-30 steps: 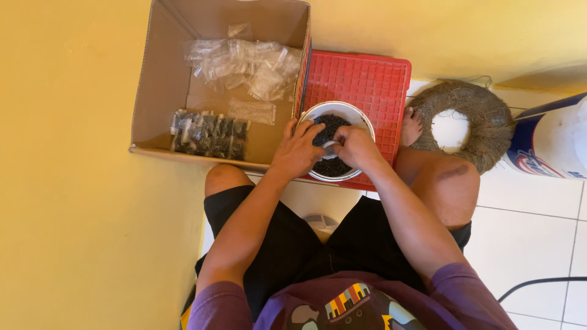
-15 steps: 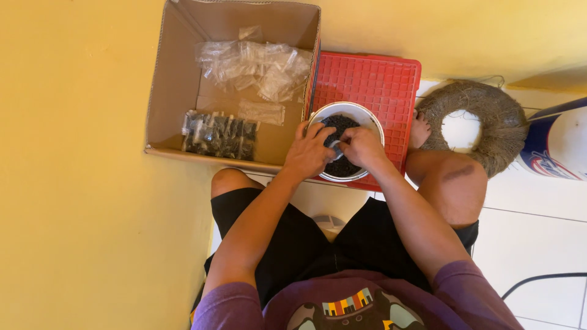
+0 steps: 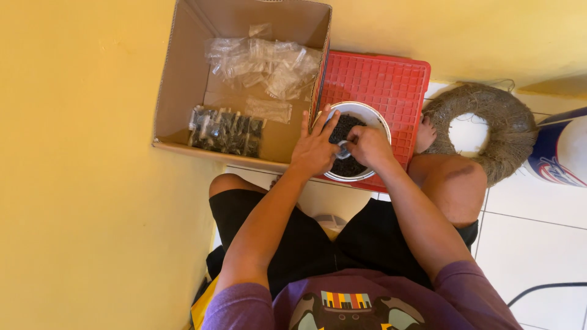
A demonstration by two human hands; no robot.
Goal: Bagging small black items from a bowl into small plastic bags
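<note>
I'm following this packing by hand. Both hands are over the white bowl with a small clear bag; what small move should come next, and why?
Probably tip the small clear bag lower into the white bowl: the left hand and right hand meet around it just above the dark pieces, and it looks mostly empty.

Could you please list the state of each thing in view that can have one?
cardboard box: open, on its side
white bowl: upright, holding small dark pieces
small clear bag: pinched between both hands
left hand: over the bowl
right hand: fingers curled
red crate: under the bowl
</note>
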